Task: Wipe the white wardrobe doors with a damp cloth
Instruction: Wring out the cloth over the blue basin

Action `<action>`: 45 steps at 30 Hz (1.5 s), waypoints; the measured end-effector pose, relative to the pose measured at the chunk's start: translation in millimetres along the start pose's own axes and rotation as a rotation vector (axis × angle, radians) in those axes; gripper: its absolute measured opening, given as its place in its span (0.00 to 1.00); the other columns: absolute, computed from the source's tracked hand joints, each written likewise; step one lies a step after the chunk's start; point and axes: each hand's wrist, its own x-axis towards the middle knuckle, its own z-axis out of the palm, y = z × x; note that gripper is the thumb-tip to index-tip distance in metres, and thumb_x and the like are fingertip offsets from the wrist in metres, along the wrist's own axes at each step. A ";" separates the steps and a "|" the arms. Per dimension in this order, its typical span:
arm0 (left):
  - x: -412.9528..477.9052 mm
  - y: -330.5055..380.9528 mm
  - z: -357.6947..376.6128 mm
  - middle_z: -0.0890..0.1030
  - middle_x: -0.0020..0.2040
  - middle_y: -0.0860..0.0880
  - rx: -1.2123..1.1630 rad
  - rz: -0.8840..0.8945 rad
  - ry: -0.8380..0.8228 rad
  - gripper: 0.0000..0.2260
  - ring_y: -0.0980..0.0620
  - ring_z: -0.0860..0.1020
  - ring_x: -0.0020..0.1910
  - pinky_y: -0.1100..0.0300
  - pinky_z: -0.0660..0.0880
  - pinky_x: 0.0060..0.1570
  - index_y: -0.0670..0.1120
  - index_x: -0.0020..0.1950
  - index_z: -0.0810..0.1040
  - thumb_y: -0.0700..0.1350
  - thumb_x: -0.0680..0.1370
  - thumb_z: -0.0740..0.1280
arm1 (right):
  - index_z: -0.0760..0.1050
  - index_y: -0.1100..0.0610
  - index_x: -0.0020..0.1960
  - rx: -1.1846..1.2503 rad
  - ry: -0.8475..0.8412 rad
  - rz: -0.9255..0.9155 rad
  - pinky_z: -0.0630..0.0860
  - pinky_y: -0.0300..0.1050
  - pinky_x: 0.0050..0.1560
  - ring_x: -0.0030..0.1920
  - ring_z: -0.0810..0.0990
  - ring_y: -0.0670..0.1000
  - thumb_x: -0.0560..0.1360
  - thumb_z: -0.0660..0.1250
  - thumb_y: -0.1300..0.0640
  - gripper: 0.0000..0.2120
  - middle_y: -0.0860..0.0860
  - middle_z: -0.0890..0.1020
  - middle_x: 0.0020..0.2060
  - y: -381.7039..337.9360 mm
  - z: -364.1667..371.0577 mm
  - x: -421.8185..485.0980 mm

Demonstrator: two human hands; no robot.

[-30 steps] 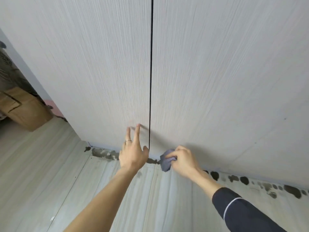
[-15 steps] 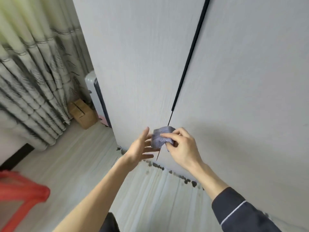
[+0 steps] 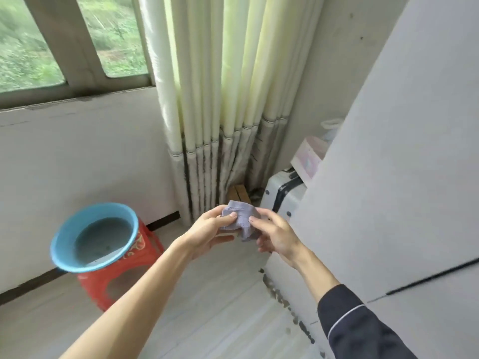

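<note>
Head view: your left hand [image 3: 206, 235] and right hand [image 3: 278, 238] met mid-frame, both pinching small lilac cloth [image 3: 241, 220] — left thumb pressed on its left edge, right thumb and curled fingers on its right side. Cloth was bunched, held in air, near but off white wardrobe doors [image 3: 401, 151] that filled right of frame. Blue basin [image 3: 62, 239] of water sat on red stool [image 3: 145, 252] at lower left, well apart from cloth. Behind your hands — pale curtain [image 3: 220, 99], white suitcase [image 3: 273, 193] just beside wardrobe.
</note>
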 end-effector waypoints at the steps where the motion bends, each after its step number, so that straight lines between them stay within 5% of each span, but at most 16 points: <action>1: -4.1 4.6 -31.3 0.85 0.58 0.44 -0.008 0.012 0.058 0.10 0.46 0.82 0.59 0.47 0.75 0.63 0.47 0.63 0.79 0.46 0.82 0.66 | 0.78 0.55 0.59 -0.031 -0.033 -0.023 0.73 0.44 0.33 0.31 0.74 0.47 0.77 0.71 0.51 0.13 0.51 0.81 0.41 -10.2 27.9 18.7; 5: -16.5 0.8 -111.4 0.85 0.55 0.46 -0.025 0.019 0.295 0.09 0.48 0.83 0.56 0.51 0.77 0.58 0.49 0.61 0.80 0.46 0.81 0.69 | 0.80 0.58 0.46 -0.099 -0.098 -0.074 0.72 0.42 0.31 0.27 0.73 0.43 0.77 0.72 0.58 0.04 0.49 0.80 0.35 -20.6 107.8 64.9; 11: -23.0 -34.1 -215.8 0.86 0.51 0.44 -0.125 -0.062 0.663 0.12 0.43 0.84 0.54 0.42 0.78 0.61 0.47 0.56 0.82 0.49 0.75 0.73 | 0.80 0.59 0.44 -0.272 -0.303 -0.061 0.70 0.39 0.27 0.25 0.73 0.42 0.77 0.72 0.58 0.05 0.47 0.80 0.31 -11.9 217.7 157.0; 16: 1.0 -68.3 -299.0 0.87 0.49 0.45 -0.153 -0.130 0.880 0.06 0.53 0.86 0.43 0.61 0.80 0.39 0.45 0.56 0.80 0.44 0.81 0.68 | 0.82 0.53 0.44 -0.354 -0.454 -0.070 0.73 0.38 0.36 0.33 0.79 0.41 0.75 0.73 0.53 0.04 0.44 0.84 0.34 12.9 299.8 250.0; 20: 32.8 -109.5 -370.8 0.86 0.50 0.47 -0.131 -0.212 0.987 0.04 0.52 0.84 0.48 0.60 0.78 0.41 0.47 0.55 0.80 0.45 0.81 0.68 | 0.82 0.51 0.41 -0.398 -0.497 -0.036 0.78 0.43 0.43 0.35 0.80 0.42 0.74 0.74 0.52 0.05 0.43 0.85 0.35 54.0 365.6 315.0; 24: 61.7 -164.6 -438.1 0.85 0.50 0.47 -0.083 -0.284 1.043 0.02 0.49 0.83 0.49 0.57 0.80 0.44 0.49 0.52 0.79 0.46 0.81 0.68 | 0.82 0.49 0.42 -0.509 -0.503 -0.001 0.79 0.43 0.46 0.39 0.82 0.45 0.75 0.72 0.48 0.06 0.43 0.85 0.36 97.9 427.1 367.2; 28: 89.9 -242.3 -507.9 0.84 0.49 0.49 -0.019 -0.381 1.047 0.04 0.47 0.82 0.50 0.48 0.81 0.54 0.50 0.53 0.79 0.48 0.81 0.67 | 0.82 0.49 0.48 -0.615 -0.465 -0.002 0.69 0.29 0.41 0.45 0.80 0.44 0.77 0.69 0.50 0.05 0.42 0.84 0.42 154.1 483.6 416.7; 36: 125.8 -328.5 -580.3 0.82 0.49 0.47 0.151 -0.514 0.930 0.09 0.47 0.85 0.41 0.54 0.79 0.51 0.46 0.54 0.72 0.51 0.84 0.58 | 0.79 0.55 0.55 -0.879 -0.279 -0.068 0.74 0.46 0.52 0.54 0.79 0.56 0.80 0.61 0.52 0.11 0.52 0.83 0.52 232.3 560.4 479.8; 38: 131.0 -332.0 -593.5 0.82 0.51 0.46 0.204 -0.521 0.921 0.08 0.44 0.83 0.48 0.53 0.76 0.54 0.48 0.54 0.72 0.51 0.83 0.59 | 0.77 0.56 0.55 -0.830 -0.208 0.020 0.73 0.47 0.52 0.54 0.79 0.57 0.80 0.61 0.50 0.11 0.53 0.82 0.53 232.3 571.9 497.6; 42: 134.8 -339.3 -616.0 0.81 0.56 0.45 0.209 -0.547 0.883 0.10 0.42 0.80 0.54 0.53 0.75 0.57 0.51 0.61 0.71 0.49 0.81 0.59 | 0.78 0.54 0.51 -0.194 -0.180 0.427 0.75 0.47 0.52 0.48 0.81 0.53 0.77 0.66 0.45 0.12 0.50 0.83 0.47 218.5 588.6 528.7; 45: 135.4 -343.8 -617.1 0.81 0.51 0.48 0.078 -0.549 0.851 0.14 0.42 0.83 0.52 0.50 0.80 0.54 0.54 0.66 0.69 0.52 0.81 0.59 | 0.78 0.54 0.58 -0.476 -0.204 0.275 0.75 0.49 0.60 0.57 0.80 0.56 0.75 0.68 0.47 0.15 0.51 0.82 0.53 241.4 590.7 513.4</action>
